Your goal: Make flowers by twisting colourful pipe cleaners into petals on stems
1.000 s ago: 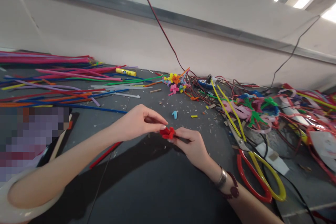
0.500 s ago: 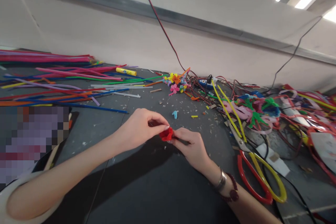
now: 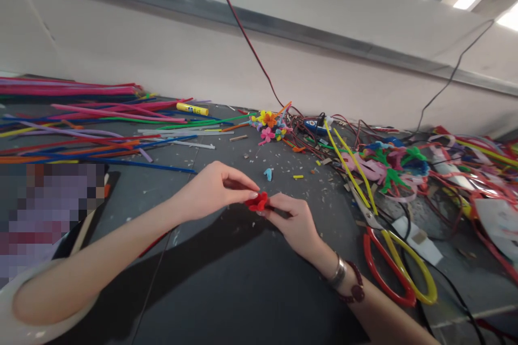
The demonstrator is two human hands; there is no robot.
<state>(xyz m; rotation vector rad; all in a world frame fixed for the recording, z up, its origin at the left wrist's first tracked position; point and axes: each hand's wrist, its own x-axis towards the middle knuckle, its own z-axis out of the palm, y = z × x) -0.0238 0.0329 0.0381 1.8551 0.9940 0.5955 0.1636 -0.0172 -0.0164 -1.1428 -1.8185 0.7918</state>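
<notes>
From my remote view, both hands work close together at the middle of the dark work table [image 3: 324, 215]. The left hand [image 3: 212, 188] is narrow — thumb and fingertips pinch the far side of a small red pipe-cleaner piece [image 3: 257, 201]. The right hand [image 3: 293, 221] is also narrow and holds the near side, so the piece sits between the two hands, just above the table. It is already bent into a tight, crumpled shape, but I cannot tell its exact form, because the fingers hide part of it. Far ahead lies a small cluster of colourful pipe-cleaner flowers [image 3: 269, 126], already shaped. Many straight pipe cleaners [image 3: 101, 118] remain on the left — they are not yet bent. On the right, red-and-yellow-handled scissors [image 3: 399, 269] lie untouched by either hand.
</notes>
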